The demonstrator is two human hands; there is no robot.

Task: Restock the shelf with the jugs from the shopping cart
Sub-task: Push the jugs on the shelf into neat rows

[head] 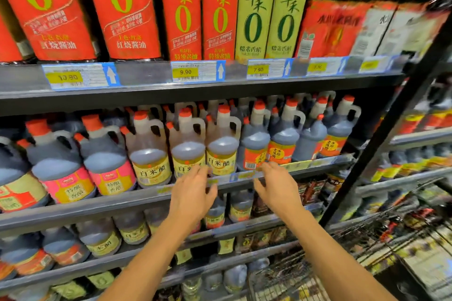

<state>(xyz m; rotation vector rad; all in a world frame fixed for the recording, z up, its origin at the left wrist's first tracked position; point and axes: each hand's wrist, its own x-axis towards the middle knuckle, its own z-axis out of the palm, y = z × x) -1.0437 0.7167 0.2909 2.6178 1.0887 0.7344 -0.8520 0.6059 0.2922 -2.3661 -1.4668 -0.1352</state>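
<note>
Below and right of the yellow-labelled jug (221, 144), the shopping cart (288, 273) holds goods too blurred to tell. Under that jug the left hand (193, 190) and right hand (274, 186) hover, each grip spread, empty. The jug, on the shelf (73, 210), is liquid-filled: likely heavy, rigid, slick; take its loop handle (235, 124).

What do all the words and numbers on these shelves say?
"9.90" on the centre price tag
"7.90" on the neighbouring price tag, rightward
"千禾 0" on the green-labelled bottle
"红烧酱油" on the big red-labelled bottle
"白米醋" on the yellow-labelled jug
Other tags and fine print: too blurred.
</note>
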